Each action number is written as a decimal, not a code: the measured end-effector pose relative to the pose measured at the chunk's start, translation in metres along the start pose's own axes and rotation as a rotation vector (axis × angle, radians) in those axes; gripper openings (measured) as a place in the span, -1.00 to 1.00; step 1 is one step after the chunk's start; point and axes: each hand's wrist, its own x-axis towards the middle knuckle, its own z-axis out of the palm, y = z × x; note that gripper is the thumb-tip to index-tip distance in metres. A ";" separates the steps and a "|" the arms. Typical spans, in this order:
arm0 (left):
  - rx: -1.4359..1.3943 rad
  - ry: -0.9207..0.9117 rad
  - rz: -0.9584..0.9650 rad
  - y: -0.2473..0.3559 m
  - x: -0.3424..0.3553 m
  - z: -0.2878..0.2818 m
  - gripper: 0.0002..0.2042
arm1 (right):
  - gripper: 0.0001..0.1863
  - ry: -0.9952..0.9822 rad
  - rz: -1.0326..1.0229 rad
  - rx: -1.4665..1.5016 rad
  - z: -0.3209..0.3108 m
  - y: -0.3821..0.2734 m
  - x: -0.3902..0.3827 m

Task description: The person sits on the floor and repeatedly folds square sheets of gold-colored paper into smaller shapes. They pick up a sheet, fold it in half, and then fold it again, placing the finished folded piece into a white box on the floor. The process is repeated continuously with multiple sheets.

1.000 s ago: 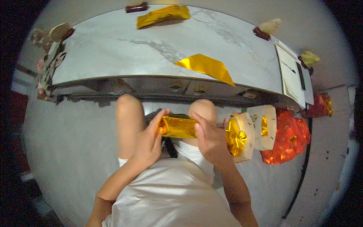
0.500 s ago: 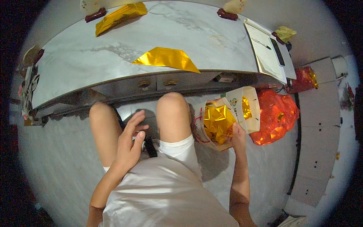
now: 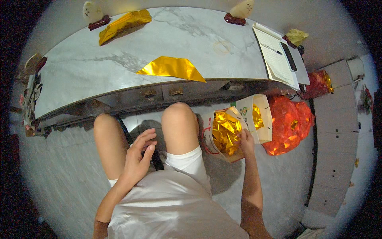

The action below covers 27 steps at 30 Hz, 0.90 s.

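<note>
My left hand (image 3: 137,159) hovers over my lap between the knees, empty, with loosely bent fingers apart. My right hand (image 3: 246,141) is closed at the right edge of a printed paper bag (image 3: 207,131) full of crumpled gold foil (image 3: 225,128); what its fingertips grip there is hard to make out. Beside it stands a second pale bag (image 3: 264,132) with gold foil inside. A flat gold sheet (image 3: 171,67) lies at the counter's front edge, and a longer folded gold bundle (image 3: 123,26) at the back.
The marble-patterned counter (image 3: 207,47) spans ahead of my knees, cabinets below. On it are a notebook (image 3: 272,61) with a pen, a dark phone (image 3: 289,57) and ornaments (image 3: 240,10). A red bag (image 3: 284,139) and grey cabinets (image 3: 332,159) are at the right.
A second ago both hands held a gold piece over my lap. My left hand has let go; my right hand has moved right to the paper bag. The view has shifted rightward.
</note>
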 end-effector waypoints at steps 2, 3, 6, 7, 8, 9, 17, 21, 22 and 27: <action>0.006 -0.010 0.015 0.000 0.000 0.000 -0.70 | -0.58 0.049 -0.071 -0.189 -0.006 -0.004 -0.002; 0.009 -0.014 0.022 0.001 0.000 0.001 -0.71 | -0.59 0.023 -0.112 -0.201 -0.006 -0.008 0.000; -0.002 -0.046 -0.030 0.008 0.000 0.000 -0.73 | -0.62 -0.027 -0.277 -0.282 -0.008 -0.087 -0.026; 0.002 -0.038 0.014 0.000 0.000 0.002 -0.72 | -0.64 -0.017 -0.354 -0.342 -0.002 -0.124 -0.035; 0.013 -0.044 0.016 0.003 0.001 0.001 -0.73 | -0.65 -0.003 -0.426 -0.405 0.003 -0.157 -0.043; 0.024 -0.053 0.018 0.007 0.001 0.001 -0.73 | -0.71 0.077 -0.628 -0.426 0.010 -0.183 -0.049; 0.056 -0.008 0.026 0.003 -0.005 -0.007 -0.77 | -0.83 0.044 -0.739 -0.526 0.025 -0.253 -0.044; 0.057 -0.026 0.009 0.002 -0.006 -0.006 -0.76 | -0.68 -0.047 -1.033 -0.408 0.042 -0.321 -0.074; 0.062 -0.031 0.012 0.004 -0.005 -0.006 -0.75 | -0.63 -0.048 -1.162 -0.435 0.049 -0.335 -0.077; 0.027 -0.026 0.032 0.006 -0.001 -0.005 -0.74 | -0.51 -0.113 -1.382 -0.573 0.077 -0.362 -0.070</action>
